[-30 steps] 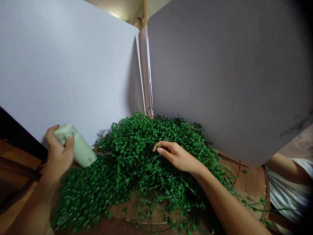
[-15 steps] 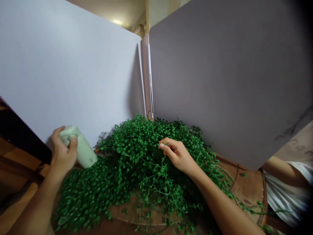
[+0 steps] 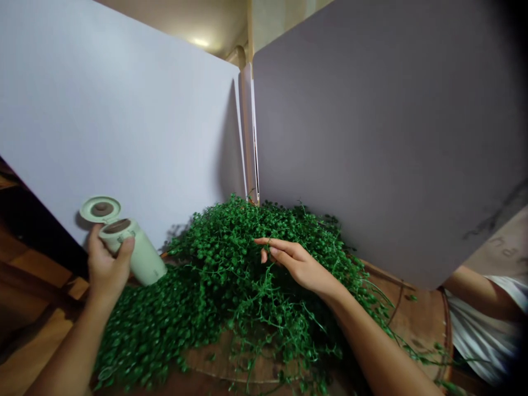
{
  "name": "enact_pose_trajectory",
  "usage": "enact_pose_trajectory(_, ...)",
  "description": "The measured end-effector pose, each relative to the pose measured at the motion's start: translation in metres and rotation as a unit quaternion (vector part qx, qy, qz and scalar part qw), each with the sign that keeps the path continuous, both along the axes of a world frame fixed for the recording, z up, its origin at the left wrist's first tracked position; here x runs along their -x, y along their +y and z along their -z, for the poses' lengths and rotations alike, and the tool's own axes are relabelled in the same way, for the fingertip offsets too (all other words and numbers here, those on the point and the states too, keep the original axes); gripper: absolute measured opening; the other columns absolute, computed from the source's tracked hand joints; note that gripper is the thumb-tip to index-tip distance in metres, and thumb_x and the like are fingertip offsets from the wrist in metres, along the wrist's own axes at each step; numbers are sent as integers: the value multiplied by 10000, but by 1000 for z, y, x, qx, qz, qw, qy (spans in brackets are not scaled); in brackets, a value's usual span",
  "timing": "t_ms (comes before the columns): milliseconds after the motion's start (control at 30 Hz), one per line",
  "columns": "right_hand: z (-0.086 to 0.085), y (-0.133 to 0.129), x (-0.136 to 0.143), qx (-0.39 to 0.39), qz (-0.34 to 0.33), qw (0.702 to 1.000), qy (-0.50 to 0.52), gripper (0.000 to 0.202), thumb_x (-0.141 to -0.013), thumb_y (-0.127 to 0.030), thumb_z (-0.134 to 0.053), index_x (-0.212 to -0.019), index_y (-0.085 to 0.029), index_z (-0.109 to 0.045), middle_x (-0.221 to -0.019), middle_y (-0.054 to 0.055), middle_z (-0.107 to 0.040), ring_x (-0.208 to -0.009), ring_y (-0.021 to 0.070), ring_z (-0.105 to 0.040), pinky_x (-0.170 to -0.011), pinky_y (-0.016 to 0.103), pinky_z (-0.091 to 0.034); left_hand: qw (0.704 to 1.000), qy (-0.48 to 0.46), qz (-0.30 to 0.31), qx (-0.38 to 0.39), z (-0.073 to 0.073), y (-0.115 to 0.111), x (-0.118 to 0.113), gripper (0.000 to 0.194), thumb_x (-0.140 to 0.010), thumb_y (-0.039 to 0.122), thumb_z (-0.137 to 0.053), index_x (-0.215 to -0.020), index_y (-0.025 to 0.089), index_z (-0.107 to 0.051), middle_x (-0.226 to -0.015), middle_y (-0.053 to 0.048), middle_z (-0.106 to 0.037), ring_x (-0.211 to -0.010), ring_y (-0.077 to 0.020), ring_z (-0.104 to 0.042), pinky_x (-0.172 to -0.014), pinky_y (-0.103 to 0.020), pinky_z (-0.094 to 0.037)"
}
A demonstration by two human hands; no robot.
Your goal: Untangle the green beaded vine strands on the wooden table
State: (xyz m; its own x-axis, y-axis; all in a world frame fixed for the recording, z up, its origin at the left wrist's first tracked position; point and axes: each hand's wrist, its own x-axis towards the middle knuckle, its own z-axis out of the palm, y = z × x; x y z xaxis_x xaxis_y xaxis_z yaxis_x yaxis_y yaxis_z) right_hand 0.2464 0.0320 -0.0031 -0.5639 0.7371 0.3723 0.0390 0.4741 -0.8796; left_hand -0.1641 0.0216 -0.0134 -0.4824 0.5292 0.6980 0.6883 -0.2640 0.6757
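Observation:
On the left, my left hand (image 3: 108, 261) is closed round the upper part of a pale green flask (image 3: 147, 258), thumb near the front of its neck. The flask leans, its base against the greenery, and its hinged lid (image 3: 99, 209) stands flipped up, baring the dark mouth. My right hand (image 3: 291, 257) is over the middle of a heap of artificial green vines (image 3: 231, 231). Its index finger is stretched out to the left, with the thumb and another finger apart below. A thin sprig shows among these fingers; I cannot tell whether it is held.
A white panel (image 3: 136, 121) on the left and a grey panel (image 3: 371, 143) on the right meet behind the vines. A brown wooden table (image 3: 421, 313) lies beneath. At the right edge is another person's arm (image 3: 474, 286) and white clothing (image 3: 474, 324).
The flask's lid has swung from closed to open, while my left hand keeps its hold. My right hand's fingers have gone from a pinch to spread, with the index finger extended.

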Motion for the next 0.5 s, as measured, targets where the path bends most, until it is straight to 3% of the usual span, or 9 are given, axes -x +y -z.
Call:
enact_pose_trajectory(67, -1, 1, 0, 0, 6, 1000, 6, 350, -1071, -420, -440, -1098, -191, -703, -963, 29, -645, -815, 153, -525, -794, 298, -391, 999, -12, -37, 13, 4, 0, 0, 555, -956, 524, -535, -1362, 146, -546, -1330, -162, -652, -1294, -459, -586, -1095, -631, -479)
enact_pose_trajectory(133, -1, 2, 1, -14, 8, 1000, 11, 347, -1066, -437, -463, -1082, -193, -709, -981, 40, -674, -883, 170, -570, -842, 308, -410, 998, -15, -58, 21, 7, 2, 1, 518, -958, 539, -521, -1299, 155, -587, -1262, -151, -679, -1260, -466, -607, -1056, -650, -501)
enact_pose_trajectory(200, -1, 2, 2, -16, 3, 1000, 23, 324, -1050, -454, -510, -1094, -195, -700, -1004, 52, -700, -954, 185, -605, -890, 317, -428, 997, -13, -70, 22, 8, 3, 1, 515, -960, 541, -509, -1306, 165, -572, -1268, -148, -673, -1268, -457, -604, -1057, -649, -499)
enact_pose_trajectory(333, 1, 2, 5, 38, -15, 998, 50, 349, -991, -481, -624, -1178, -186, -635, -996, 65, -753, -899, 176, -661, -868, 319, -470, 997, -14, -67, 42, 4, 0, -6, 605, -921, 539, -579, -1396, 178, -477, -1379, -148, -618, -1297, -440, -585, -1082, -623, -486)
enact_pose_trajectory(500, 3, 2, 8, 59, -22, 997, 48, 384, -929, -522, -697, -1047, -159, -658, -975, 86, -765, -919, 192, -688, -908, 334, -480, 997, 0, -47, 55, -6, -8, -19, 758, -821, 547, -689, -1415, 149, -439, -1454, -126, -560, -1337, -431, -551, -1118, -558, -453)
